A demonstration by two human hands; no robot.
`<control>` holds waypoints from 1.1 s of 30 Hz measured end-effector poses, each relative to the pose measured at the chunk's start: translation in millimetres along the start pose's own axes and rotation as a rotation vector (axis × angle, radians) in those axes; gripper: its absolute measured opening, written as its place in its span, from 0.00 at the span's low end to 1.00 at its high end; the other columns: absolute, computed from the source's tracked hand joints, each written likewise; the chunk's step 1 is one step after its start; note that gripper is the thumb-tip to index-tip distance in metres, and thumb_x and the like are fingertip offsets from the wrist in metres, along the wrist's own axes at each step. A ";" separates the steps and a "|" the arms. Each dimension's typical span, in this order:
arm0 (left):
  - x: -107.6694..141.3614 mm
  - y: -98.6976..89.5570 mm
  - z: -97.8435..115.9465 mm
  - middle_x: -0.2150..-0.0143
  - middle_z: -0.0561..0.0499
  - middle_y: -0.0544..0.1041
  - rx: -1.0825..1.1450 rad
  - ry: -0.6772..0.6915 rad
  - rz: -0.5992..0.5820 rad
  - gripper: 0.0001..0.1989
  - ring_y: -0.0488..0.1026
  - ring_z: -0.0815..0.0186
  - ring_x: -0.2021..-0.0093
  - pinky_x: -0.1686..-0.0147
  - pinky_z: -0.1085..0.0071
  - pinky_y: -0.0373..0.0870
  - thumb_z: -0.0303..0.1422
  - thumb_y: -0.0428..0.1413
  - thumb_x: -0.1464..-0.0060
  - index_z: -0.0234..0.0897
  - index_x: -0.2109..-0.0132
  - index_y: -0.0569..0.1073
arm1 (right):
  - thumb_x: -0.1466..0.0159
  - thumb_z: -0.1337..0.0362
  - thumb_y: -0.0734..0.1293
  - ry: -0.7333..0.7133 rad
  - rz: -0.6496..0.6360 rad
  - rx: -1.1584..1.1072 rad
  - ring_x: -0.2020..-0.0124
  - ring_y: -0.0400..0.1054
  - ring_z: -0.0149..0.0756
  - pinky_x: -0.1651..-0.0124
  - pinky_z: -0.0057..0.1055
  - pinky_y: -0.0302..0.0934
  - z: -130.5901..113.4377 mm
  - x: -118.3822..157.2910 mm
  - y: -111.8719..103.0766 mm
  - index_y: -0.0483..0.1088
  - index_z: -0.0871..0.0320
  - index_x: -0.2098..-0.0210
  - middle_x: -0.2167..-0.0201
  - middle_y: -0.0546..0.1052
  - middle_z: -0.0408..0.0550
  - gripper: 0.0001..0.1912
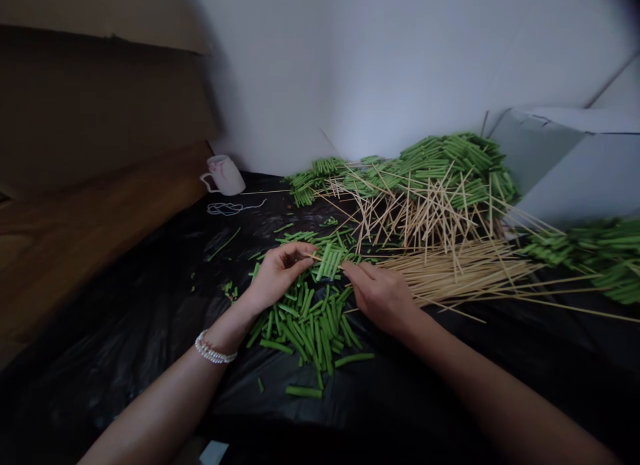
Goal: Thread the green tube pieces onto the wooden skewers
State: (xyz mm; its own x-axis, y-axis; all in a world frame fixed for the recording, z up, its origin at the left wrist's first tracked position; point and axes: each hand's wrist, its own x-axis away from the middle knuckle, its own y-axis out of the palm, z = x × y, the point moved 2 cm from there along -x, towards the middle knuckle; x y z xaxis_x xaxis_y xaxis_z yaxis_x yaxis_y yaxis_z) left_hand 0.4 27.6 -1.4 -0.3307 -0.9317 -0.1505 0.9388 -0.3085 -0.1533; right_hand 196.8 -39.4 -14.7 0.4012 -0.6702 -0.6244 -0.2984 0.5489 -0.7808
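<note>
Several short green stalk pieces (329, 262) sit side by side, crosswise on a thin wooden stick, between my two hands. My left hand (281, 270), with a beaded bracelet on the wrist, pinches the stick at the left of the pieces. On the other side, my right hand (381, 293) has its fingers closed around the stick's right part, close to the pieces. Below both hands lies a loose pile of cut green stalks (313, 332) on black plastic sheeting (150, 325).
Bare wooden sticks (465, 272) lie in a bundle at the right. Behind them are heaped skewered green pieces (450, 160), with more skewers (615, 252) at the far right. A white mug (228, 176) and coiled string (227, 209) are at the back left.
</note>
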 end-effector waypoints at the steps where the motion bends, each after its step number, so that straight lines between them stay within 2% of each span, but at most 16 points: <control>1: -0.1 0.1 0.1 0.63 0.47 0.81 -0.005 0.005 -0.001 0.14 0.77 0.63 0.64 0.57 0.67 0.72 0.34 0.64 0.52 0.34 0.58 0.78 | 0.36 0.71 0.58 0.000 0.002 0.001 0.75 0.64 0.29 0.72 0.29 0.52 -0.3 0.0 0.1 0.71 0.61 0.52 0.72 0.75 0.44 0.16; 9: 0.7 -1.6 0.2 0.63 0.47 0.80 0.065 0.031 0.062 0.15 0.78 0.62 0.63 0.60 0.67 0.75 0.37 0.63 0.51 0.34 0.57 0.76 | 0.35 0.71 0.57 0.015 -0.014 0.006 0.75 0.64 0.29 0.72 0.28 0.52 0.5 -0.2 0.0 0.71 0.61 0.50 0.72 0.75 0.45 0.17; 15: 1.7 -2.5 -1.1 0.63 0.48 0.80 0.178 0.027 0.052 0.15 0.77 0.64 0.63 0.60 0.67 0.77 0.35 0.63 0.50 0.35 0.55 0.75 | 0.35 0.71 0.57 0.040 -0.014 0.023 0.75 0.64 0.29 0.73 0.29 0.52 2.9 -1.3 -0.9 0.71 0.62 0.51 0.72 0.75 0.45 0.17; 22: -1.3 -7.8 -5.2 0.63 0.48 0.80 0.298 0.014 0.154 0.16 0.77 0.66 0.64 0.61 0.69 0.76 0.36 0.65 0.52 0.35 0.56 0.76 | 0.36 0.72 0.57 0.043 -0.006 0.024 0.74 0.64 0.30 0.73 0.29 0.52 4.8 -1.2 -0.4 0.71 0.61 0.52 0.72 0.74 0.45 0.17; 26: -0.7 -6.2 -5.7 0.64 0.47 0.81 0.292 -0.014 0.137 0.15 0.78 0.66 0.67 0.62 0.68 0.75 0.36 0.66 0.54 0.34 0.59 0.77 | 0.35 0.71 0.57 0.041 0.001 0.026 0.75 0.64 0.30 0.73 0.29 0.51 4.1 -0.6 1.0 0.71 0.61 0.51 0.72 0.74 0.45 0.17; 33: -0.7 -6.1 -6.4 0.66 0.49 0.81 0.263 0.015 0.127 0.13 0.78 0.67 0.66 0.61 0.70 0.74 0.34 0.65 0.53 0.34 0.60 0.77 | 0.35 0.71 0.57 0.042 -0.008 0.020 0.75 0.64 0.29 0.74 0.29 0.50 2.3 -0.7 1.2 0.72 0.61 0.51 0.73 0.74 0.45 0.17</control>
State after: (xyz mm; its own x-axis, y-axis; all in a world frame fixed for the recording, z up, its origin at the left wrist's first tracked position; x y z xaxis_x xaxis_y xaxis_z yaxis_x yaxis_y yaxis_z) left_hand -5.8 31.4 -6.6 -0.2085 -0.9636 -0.1675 0.9649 -0.2306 0.1255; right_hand 198.1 -37.2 -15.2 0.3665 -0.6946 -0.6190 -0.2777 0.5534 -0.7853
